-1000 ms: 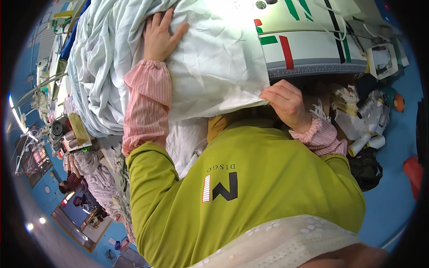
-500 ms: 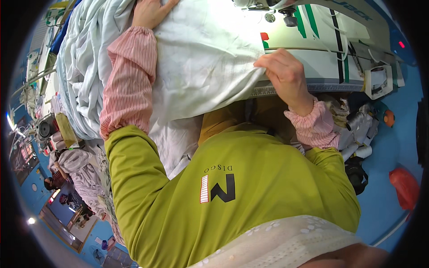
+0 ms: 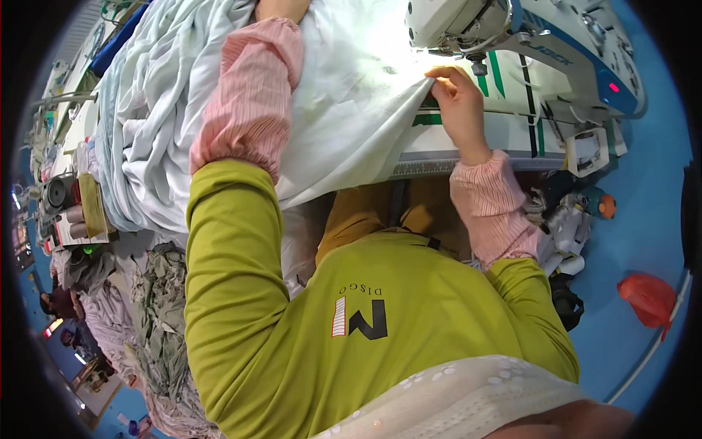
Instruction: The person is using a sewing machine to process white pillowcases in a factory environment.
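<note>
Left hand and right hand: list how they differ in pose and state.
The left hand is cut off by the picture's top edge, its fingers out of view; the right hand shows almost whole. The right hand pinches the edge of the white cloth; the left hand's grip cannot be told. The right hand is near the sewing machine; the left hand is farther away. Both emerge from pink striped sleeves.
</note>
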Motion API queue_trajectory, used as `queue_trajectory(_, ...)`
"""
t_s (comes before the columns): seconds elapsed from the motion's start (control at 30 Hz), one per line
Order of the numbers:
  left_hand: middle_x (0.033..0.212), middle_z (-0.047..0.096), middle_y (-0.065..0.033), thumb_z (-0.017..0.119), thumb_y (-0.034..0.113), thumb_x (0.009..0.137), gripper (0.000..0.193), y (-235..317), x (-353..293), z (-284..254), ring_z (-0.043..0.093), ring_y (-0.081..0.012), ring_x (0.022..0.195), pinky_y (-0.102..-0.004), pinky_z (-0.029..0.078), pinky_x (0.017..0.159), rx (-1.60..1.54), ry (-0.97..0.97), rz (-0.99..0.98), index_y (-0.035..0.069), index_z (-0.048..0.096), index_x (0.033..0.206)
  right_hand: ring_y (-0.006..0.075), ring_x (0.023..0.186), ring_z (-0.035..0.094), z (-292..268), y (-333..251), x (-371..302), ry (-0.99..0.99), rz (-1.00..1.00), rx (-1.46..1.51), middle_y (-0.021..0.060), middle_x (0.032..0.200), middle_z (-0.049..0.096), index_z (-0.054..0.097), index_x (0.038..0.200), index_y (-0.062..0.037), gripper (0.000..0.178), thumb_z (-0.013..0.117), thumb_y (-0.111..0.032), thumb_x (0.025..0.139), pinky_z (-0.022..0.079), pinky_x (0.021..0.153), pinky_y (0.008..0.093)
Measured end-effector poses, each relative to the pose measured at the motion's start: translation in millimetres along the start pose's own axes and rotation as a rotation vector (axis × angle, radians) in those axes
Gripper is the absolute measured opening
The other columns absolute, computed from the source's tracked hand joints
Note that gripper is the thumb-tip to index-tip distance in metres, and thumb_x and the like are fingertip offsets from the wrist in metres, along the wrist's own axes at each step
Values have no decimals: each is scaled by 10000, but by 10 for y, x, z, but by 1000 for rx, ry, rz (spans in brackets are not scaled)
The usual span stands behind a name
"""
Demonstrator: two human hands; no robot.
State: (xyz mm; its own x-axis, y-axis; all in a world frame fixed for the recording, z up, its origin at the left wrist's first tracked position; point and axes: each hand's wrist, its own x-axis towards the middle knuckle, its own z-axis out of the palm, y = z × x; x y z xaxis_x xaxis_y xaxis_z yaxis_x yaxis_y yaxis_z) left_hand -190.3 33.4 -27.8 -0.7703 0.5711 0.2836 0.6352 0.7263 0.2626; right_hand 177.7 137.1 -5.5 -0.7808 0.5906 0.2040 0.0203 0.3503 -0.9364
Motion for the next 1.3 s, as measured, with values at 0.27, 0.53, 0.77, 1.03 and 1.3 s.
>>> queue_trajectory(0.27,1369,566,-242,571,494,951,639,114,-954,-1046,510,-392,1302,-440,394,1105,-323,-228,370,41,525,1400,210,1039,637,675,-304,-394,170,504,1149,79,1151,646,556,1240,-25,278,611,-145,995,526,932,354)
queue_trajectory(0.53,1295,572,-232,700,70,862,535,15,-4736,-1954,570,-443,1160,-531,436,1021,-621,635,363,23,513,1361,197,1056,659,1937,-992,-1407,-724,701,1155,68,1164,682,647,1193,-17,322,729,-153,914,527,962,365)
queue_trajectory(0.77,1527,231,-290,780,128,795,940,-115,-5771,-1706,266,-461,1408,-544,262,1145,-550,567,-363,-17,203,1523,166,1089,634,2601,-1809,-2046,-993,607,970,50,1158,677,627,1235,-11,366,734,-136,908,507,968,338)
queue_trajectory(1.03,1412,421,-252,767,108,776,754,-533,-4890,-2006,420,-404,1311,-480,342,1102,-472,981,-145,-10,400,1424,184,1073,663,2067,-2540,-1972,-1045,472,1295,84,1181,683,592,1272,-15,369,637,-247,988,544,944,365)
queue_trajectory(1.3,945,714,-59,582,-101,849,222,-799,-4965,-2806,661,-142,882,-260,523,798,-767,1120,-45,-4,701,1009,264,1182,625,1273,-2680,-1712,-525,223,1399,90,1288,653,555,1344,-39,418,549,-319,1034,494,1045,449)
